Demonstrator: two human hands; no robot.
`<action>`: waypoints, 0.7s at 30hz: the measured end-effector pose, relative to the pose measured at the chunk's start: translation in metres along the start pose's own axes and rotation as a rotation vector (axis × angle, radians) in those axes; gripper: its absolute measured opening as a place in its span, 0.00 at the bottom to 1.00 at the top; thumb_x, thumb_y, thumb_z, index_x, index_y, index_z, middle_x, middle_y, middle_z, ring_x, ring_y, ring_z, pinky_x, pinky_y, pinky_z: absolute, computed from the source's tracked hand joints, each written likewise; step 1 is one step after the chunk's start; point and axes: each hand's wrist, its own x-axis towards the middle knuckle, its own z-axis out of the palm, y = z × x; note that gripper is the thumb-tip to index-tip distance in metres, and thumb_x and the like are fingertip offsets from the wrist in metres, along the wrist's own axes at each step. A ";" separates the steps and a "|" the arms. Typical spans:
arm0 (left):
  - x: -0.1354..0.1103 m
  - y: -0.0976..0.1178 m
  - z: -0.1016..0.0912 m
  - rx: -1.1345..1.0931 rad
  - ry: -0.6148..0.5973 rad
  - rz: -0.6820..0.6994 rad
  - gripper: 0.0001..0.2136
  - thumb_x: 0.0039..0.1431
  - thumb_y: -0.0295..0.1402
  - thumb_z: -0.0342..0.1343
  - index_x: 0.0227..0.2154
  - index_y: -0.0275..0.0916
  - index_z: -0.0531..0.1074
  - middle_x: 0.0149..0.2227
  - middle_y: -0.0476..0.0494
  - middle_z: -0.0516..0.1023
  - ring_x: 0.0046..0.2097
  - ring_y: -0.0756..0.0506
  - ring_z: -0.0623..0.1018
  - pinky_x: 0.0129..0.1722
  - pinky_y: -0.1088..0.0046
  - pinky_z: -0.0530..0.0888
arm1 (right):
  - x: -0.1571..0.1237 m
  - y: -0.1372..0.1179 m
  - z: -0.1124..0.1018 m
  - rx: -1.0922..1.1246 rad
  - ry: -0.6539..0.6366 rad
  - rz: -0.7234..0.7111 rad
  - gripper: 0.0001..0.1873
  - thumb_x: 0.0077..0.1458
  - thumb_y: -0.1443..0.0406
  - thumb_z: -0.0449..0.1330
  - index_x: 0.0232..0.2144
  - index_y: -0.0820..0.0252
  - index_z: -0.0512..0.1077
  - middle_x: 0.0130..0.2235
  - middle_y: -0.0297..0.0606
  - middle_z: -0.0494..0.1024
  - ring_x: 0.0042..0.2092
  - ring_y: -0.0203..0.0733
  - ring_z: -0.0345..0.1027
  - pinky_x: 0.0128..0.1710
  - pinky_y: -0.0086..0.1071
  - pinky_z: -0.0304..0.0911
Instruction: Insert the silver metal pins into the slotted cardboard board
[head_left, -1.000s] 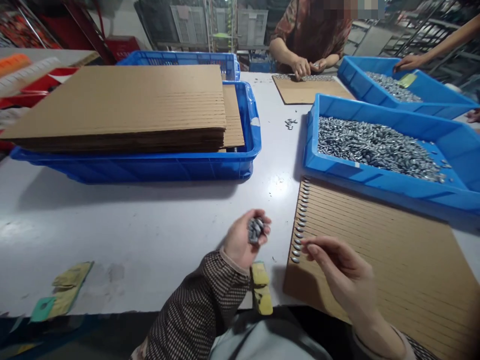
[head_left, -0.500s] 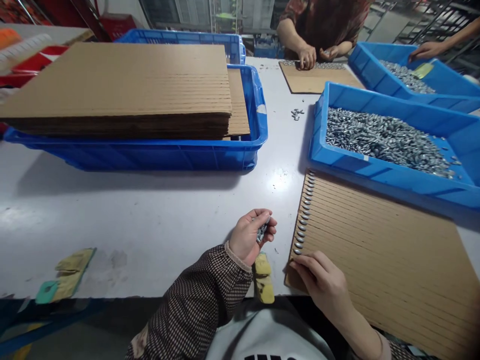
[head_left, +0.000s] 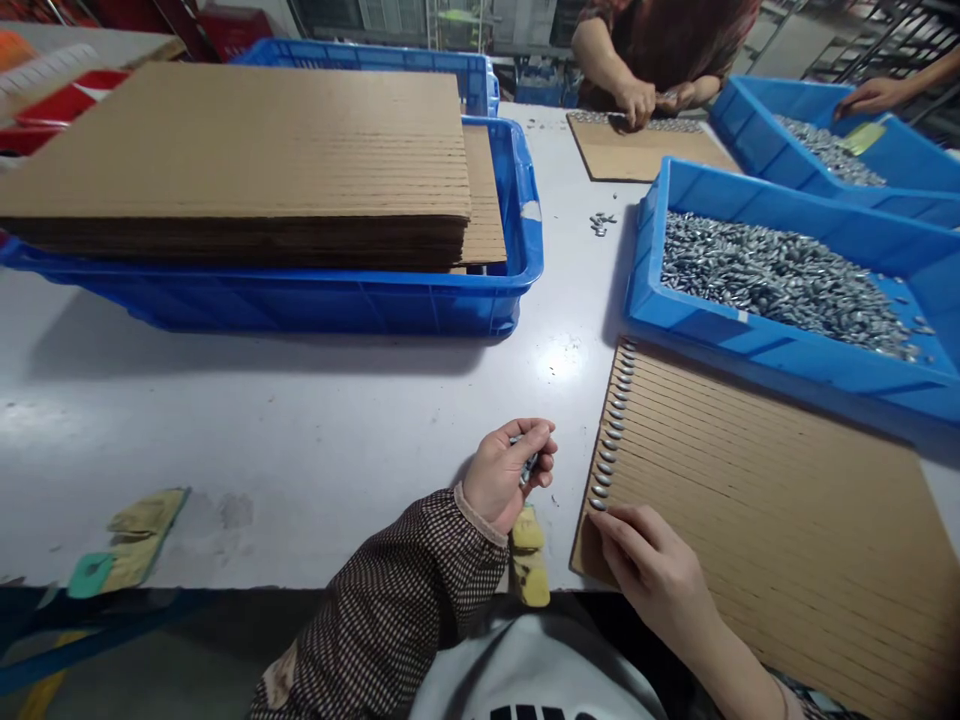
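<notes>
My left hand (head_left: pixel 510 470) is curled shut around a small bunch of silvery metal pieces, held just above the white table. My right hand (head_left: pixel 649 565) rests on the near left corner of a slotted cardboard sheet (head_left: pixel 772 510), fingers pressed together at the sheet's edge; whether they pinch a piece is hidden. A row of metal pieces (head_left: pixel 611 425) lines the sheet's left edge, ending right at my fingertips. A blue bin (head_left: pixel 757 335) heaped with the same metal pieces (head_left: pixel 780 275) stands just behind the sheet.
A blue bin (head_left: pixel 337 300) stacked with cardboard sheets (head_left: pixel 240 150) fills the left. A person across the table works at another cardboard sheet (head_left: pixel 645 150); another hand (head_left: pixel 870 97) reaches over a far blue bin (head_left: pixel 825 155). Loose pieces (head_left: pixel 600 222) lie mid-table. Yellow tape scraps (head_left: pixel 529 555) mark the near edge.
My right hand came down from above the sheet onto its near left corner, at the end of the row. My left hand closed more tightly on its pieces.
</notes>
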 end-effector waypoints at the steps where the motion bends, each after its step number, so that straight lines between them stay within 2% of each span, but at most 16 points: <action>1: 0.000 0.000 0.000 -0.001 0.001 0.001 0.14 0.49 0.36 0.67 0.35 0.33 0.73 0.29 0.48 0.71 0.27 0.54 0.69 0.23 0.80 0.65 | 0.001 0.000 0.000 0.001 0.001 -0.011 0.14 0.62 0.72 0.53 0.46 0.56 0.73 0.38 0.42 0.75 0.37 0.39 0.71 0.35 0.32 0.70; 8: 0.000 -0.001 0.002 0.018 -0.014 -0.016 0.11 0.51 0.31 0.65 0.38 0.32 0.76 0.31 0.44 0.75 0.29 0.53 0.72 0.26 0.79 0.69 | 0.003 0.002 0.001 0.038 0.046 -0.031 0.16 0.61 0.73 0.53 0.46 0.55 0.75 0.38 0.42 0.76 0.38 0.40 0.71 0.37 0.33 0.71; 13: 0.000 -0.002 0.002 0.029 -0.026 -0.045 0.10 0.52 0.27 0.63 0.38 0.32 0.76 0.32 0.42 0.77 0.29 0.53 0.74 0.28 0.78 0.70 | 0.000 0.005 0.004 0.079 0.055 0.020 0.14 0.62 0.72 0.53 0.43 0.56 0.76 0.36 0.41 0.75 0.35 0.38 0.71 0.33 0.30 0.70; 21: 0.001 -0.008 -0.001 0.099 -0.069 -0.013 0.13 0.48 0.33 0.68 0.35 0.32 0.73 0.29 0.43 0.77 0.27 0.53 0.73 0.25 0.78 0.69 | 0.004 0.004 0.001 0.108 0.039 -0.008 0.14 0.62 0.73 0.53 0.45 0.55 0.74 0.37 0.41 0.73 0.36 0.37 0.70 0.34 0.29 0.70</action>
